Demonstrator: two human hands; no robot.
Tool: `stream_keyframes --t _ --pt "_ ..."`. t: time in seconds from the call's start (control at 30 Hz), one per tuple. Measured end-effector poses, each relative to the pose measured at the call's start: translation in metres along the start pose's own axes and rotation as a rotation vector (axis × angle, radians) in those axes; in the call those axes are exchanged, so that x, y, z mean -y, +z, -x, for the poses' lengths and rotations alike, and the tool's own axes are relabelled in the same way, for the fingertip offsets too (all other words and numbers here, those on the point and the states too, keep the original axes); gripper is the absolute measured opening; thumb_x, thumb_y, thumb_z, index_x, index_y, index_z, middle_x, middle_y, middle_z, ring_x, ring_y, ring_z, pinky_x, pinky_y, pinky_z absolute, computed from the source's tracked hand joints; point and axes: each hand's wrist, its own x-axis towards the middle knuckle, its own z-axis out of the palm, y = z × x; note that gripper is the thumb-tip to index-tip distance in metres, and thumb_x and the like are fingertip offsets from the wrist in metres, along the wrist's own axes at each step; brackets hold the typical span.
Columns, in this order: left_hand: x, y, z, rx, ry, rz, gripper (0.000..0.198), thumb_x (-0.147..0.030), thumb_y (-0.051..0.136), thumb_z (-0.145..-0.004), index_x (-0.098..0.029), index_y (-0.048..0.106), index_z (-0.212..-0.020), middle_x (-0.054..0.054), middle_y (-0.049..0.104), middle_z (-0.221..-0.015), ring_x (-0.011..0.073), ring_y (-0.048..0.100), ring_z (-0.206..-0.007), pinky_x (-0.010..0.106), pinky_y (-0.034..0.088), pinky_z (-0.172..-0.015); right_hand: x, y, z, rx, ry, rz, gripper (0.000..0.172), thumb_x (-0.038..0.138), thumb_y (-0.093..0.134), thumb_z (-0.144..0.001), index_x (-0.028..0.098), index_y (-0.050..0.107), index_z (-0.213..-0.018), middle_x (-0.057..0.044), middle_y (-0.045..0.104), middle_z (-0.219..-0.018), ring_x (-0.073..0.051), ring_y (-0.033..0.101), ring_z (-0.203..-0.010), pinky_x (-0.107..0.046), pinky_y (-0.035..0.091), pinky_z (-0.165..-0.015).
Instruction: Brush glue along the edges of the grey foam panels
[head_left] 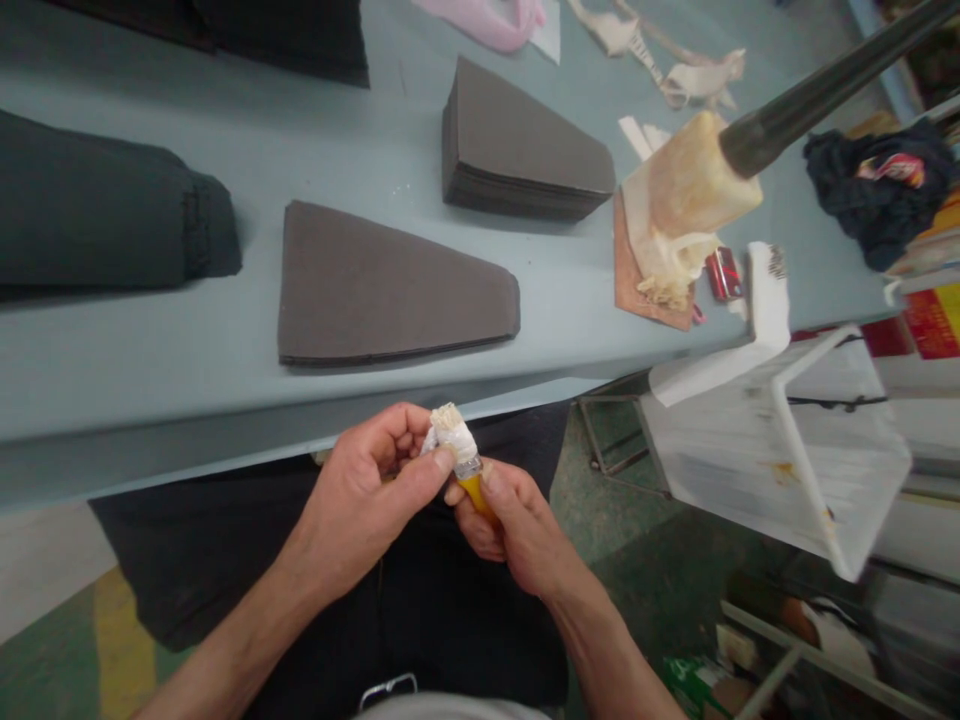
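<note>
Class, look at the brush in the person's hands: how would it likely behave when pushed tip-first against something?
The brush is probably light, being small beside the right hand. Its yellow handle looks solid, so should stay stiff. The ragged, pale tip might splay, though the white material around it could stiffen it.

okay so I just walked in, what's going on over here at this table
A person holds what looks like a small brush just off the table's near edge. The right hand grips its yellow handle, while the left hand has its fingers on the white-covered part near the tip. On the table lie two stacks of dark tapered pieces, the nearer stack and the farther stack; neither is being touched.
</note>
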Motion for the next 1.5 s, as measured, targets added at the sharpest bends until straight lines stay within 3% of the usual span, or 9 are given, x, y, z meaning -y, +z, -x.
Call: stream_keyframes --t 0.97,1.33,1.5 --pt "0.019 0.000 0.001 -0.148 0.033 0.034 0.029 -0.046 0.075 -0.085 -0.019 0.069 -0.078 -0.001 0.066 -0.070 0.0119 0.055 -0.063 0.021 0.045 -0.060 -0.008 0.009 -0.003 -0.125 -0.193 0.208 0.059 0.068 0.055 -0.106 0.014 0.072 -0.091 0.008 0.039 -0.058 -0.006 0.029 -0.050 -0.023 0.026 -0.049" --pt "0.023 0.004 -0.002 -0.175 -0.025 0.127 0.029 -0.046 0.075 -0.081 -0.020 0.063 -0.074 -0.002 0.064 -0.067 0.0118 0.054 -0.061 0.023 0.045 -0.062 -0.012 0.010 -0.003 -0.205 -0.263 0.375 0.057 0.064 0.052 -0.108 0.014 0.075 -0.092 0.007 0.041 -0.059 -0.007 0.034 -0.052 -0.023 0.028 -0.049" --pt "0.017 0.010 -0.004 -0.187 -0.129 0.257 0.031 -0.047 0.077 -0.073 -0.020 0.061 -0.070 -0.003 0.059 -0.062 0.0113 0.051 -0.058 0.023 0.043 -0.058 -0.018 0.008 -0.005 -0.223 -0.295 0.454 0.049 0.055 0.052 -0.110 0.016 0.074 -0.091 0.006 0.045 -0.061 -0.007 0.037 -0.053 -0.022 0.031 -0.052"
